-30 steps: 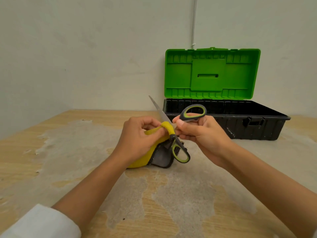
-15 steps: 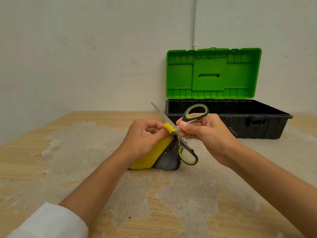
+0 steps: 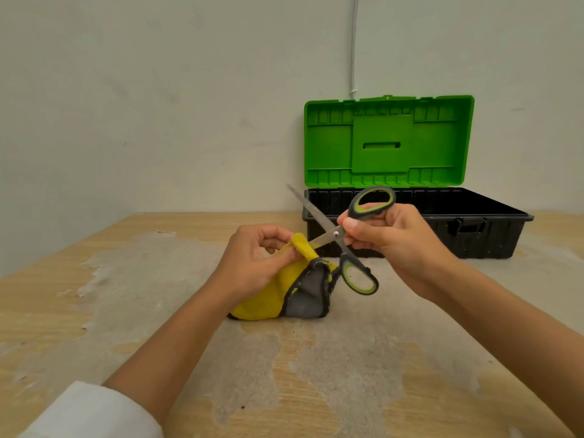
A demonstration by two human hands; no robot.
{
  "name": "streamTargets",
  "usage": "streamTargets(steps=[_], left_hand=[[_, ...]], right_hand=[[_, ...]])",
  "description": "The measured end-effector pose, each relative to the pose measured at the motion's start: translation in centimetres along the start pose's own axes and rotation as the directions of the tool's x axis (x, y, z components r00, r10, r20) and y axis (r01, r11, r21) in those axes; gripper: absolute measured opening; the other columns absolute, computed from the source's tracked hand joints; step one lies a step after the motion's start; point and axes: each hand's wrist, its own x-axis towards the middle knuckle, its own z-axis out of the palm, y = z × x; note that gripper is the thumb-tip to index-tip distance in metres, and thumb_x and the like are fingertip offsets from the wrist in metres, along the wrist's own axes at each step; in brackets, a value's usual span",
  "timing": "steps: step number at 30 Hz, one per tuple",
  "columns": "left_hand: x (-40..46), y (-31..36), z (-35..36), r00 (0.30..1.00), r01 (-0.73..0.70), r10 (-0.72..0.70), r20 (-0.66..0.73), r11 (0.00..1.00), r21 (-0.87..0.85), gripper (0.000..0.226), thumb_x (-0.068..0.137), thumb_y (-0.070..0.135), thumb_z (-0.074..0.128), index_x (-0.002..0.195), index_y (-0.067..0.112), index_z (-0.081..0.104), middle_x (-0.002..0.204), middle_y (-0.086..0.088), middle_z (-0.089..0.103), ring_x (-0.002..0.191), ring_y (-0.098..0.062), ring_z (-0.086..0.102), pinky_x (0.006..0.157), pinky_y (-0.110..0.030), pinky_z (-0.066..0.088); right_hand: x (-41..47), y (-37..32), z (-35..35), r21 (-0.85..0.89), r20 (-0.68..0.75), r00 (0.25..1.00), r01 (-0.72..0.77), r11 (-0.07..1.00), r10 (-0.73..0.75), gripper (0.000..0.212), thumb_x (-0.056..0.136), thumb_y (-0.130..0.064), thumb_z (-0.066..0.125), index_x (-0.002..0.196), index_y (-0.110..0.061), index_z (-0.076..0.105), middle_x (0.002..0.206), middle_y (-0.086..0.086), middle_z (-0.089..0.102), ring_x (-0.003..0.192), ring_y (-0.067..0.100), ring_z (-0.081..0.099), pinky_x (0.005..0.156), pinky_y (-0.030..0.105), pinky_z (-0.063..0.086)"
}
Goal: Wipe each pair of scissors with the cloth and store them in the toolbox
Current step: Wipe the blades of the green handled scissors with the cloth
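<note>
Right hand (image 3: 395, 238) grips grey-and-green-handled steel scissors (image 3: 339, 235), blades spread; left hand (image 3: 256, 263) pinches a yellow-and-grey cloth (image 3: 284, 295) round one blade above the counter (image 3: 94, 295). Wiping continues; the open green-lidded black toolbox (image 3: 474, 229) awaits behind.

This looks like a plain workroom or small workshop, though little of the room shows. A worn wooden desk (image 3: 94, 311), its surface peeled to grey patches, stands against bare, off-white walls (image 3: 158, 105). A thin white cable (image 3: 354, 45) runs down the wall. An open toolbox (image 3: 410, 216) with a green lid stands on the desk by the wall.
</note>
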Motion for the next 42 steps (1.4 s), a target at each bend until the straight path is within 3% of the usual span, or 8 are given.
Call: streamTargets(steps=[4, 9, 13, 19, 27, 34, 39, 42], left_hand=[[0.1, -0.7, -1.4, 0.992, 0.088, -0.098, -0.079, 0.988, -0.123, 0.007, 0.076, 0.015, 0.072, 0.080, 0.010, 0.070, 0.073, -0.009, 0.068, 0.071, -0.013, 0.059, 0.071, -0.018, 0.045], [0.3, -0.2, -1.0, 0.962, 0.104, -0.180, -0.205, 0.936, -0.337, 0.005, 0.076, 0.016, 0.069, 0.081, 0.016, 0.067, 0.062, 0.007, 0.072, 0.069, -0.006, 0.065, 0.077, -0.022, 0.049], [-0.6, 1.3, 0.3, 0.992, -0.001, -0.020, -0.122, 0.985, -0.173, 0.007, 0.072, 0.023, 0.073, 0.076, 0.021, 0.067, 0.061, 0.013, 0.071, 0.063, 0.004, 0.062, 0.068, -0.010, 0.043], [-1.6, 2.5, 1.4, 0.965, -0.257, 0.262, -0.019, 0.955, 0.148, 0.016, 0.068, 0.016, 0.079, 0.074, 0.030, 0.074, 0.071, 0.013, 0.071, 0.074, -0.003, 0.065, 0.070, -0.012, 0.047], [-1.4, 2.2, 1.7, 0.972, -0.171, 0.212, -0.104, 0.934, 0.313, 0.026, 0.057, 0.063, 0.063, 0.063, 0.038, 0.067, 0.060, 0.016, 0.060, 0.072, -0.004, 0.052, 0.073, -0.033, 0.040], [-1.4, 2.0, 1.6, 0.984, -0.165, 0.178, -0.010, 0.933, 0.319, 0.010, 0.070, 0.047, 0.062, 0.074, 0.041, 0.069, 0.059, 0.021, 0.056, 0.080, -0.002, 0.048, 0.087, -0.043, 0.039], [-1.1, 1.7, 2.0, 0.982, -0.137, 0.167, -0.087, 0.951, 0.276, 0.037, 0.053, 0.069, 0.059, 0.066, 0.036, 0.069, 0.061, 0.020, 0.063, 0.078, 0.003, 0.051, 0.083, -0.044, 0.043], [-0.9, 1.6, 2.0, 0.982, -0.131, 0.161, -0.095, 0.955, 0.264, 0.036, 0.055, 0.068, 0.055, 0.067, 0.037, 0.069, 0.065, 0.016, 0.065, 0.077, 0.000, 0.052, 0.082, -0.044, 0.043]], right_hand=[[0.7, -1.2, -2.4, -0.016, -0.059, 0.998, 0.006, 1.000, -0.007, 0.007, 0.085, -0.007, 0.061, 0.086, -0.010, 0.068, 0.080, 0.006, 0.071, 0.070, 0.013, 0.066, 0.067, 0.020, 0.056], [0.7, -2.2, -3.7, -0.471, 0.153, 0.984, -0.011, 0.882, 0.094, 0.014, 0.085, -0.016, 0.064, 0.091, -0.003, 0.065, 0.090, 0.021, 0.070, 0.082, 0.032, 0.070, 0.075, 0.038, 0.058], [0.3, -2.3, -2.7, -0.552, 0.284, 0.948, 0.039, 0.833, 0.144, 0.020, 0.086, -0.020, 0.063, 0.093, -0.001, 0.063, 0.086, 0.017, 0.072, 0.075, 0.021, 0.072, 0.077, 0.039, 0.059], [0.1, -2.1, -1.7, -0.522, 0.321, 0.947, 0.159, 0.838, 0.020, 0.016, 0.086, -0.021, 0.064, 0.094, -0.008, 0.067, 0.095, 0.021, 0.071, 0.086, 0.034, 0.068, 0.084, 0.052, 0.053], [-0.2, -0.8, 0.3, -0.517, 0.241, 0.955, 0.278, 0.810, -0.174, 0.014, 0.086, -0.017, 0.064, 0.097, -0.009, 0.068, 0.072, 0.010, 0.069, 0.072, 0.025, 0.068, 0.075, 0.048, 0.057], [0.0, -1.0, -0.5, -0.582, 0.232, 0.958, 0.278, 0.764, -0.172, 0.015, 0.085, -0.020, 0.064, 0.092, -0.007, 0.068, 0.070, 0.007, 0.068, 0.071, 0.027, 0.068, 0.074, 0.048, 0.056], [-0.2, -1.2, 0.0, -0.656, 0.250, 0.940, 0.342, 0.673, -0.234, 0.016, 0.083, -0.024, 0.067, 0.075, -0.011, 0.065, 0.063, -0.001, 0.068, 0.060, 0.012, 0.064, 0.056, 0.021, 0.049], [-0.3, -1.1, 0.3, -0.639, 0.194, 0.937, 0.345, 0.687, -0.290, 0.020, 0.082, -0.023, 0.068, 0.069, -0.010, 0.061, 0.062, 0.006, 0.068, 0.062, 0.021, 0.065, 0.059, 0.036, 0.054]])
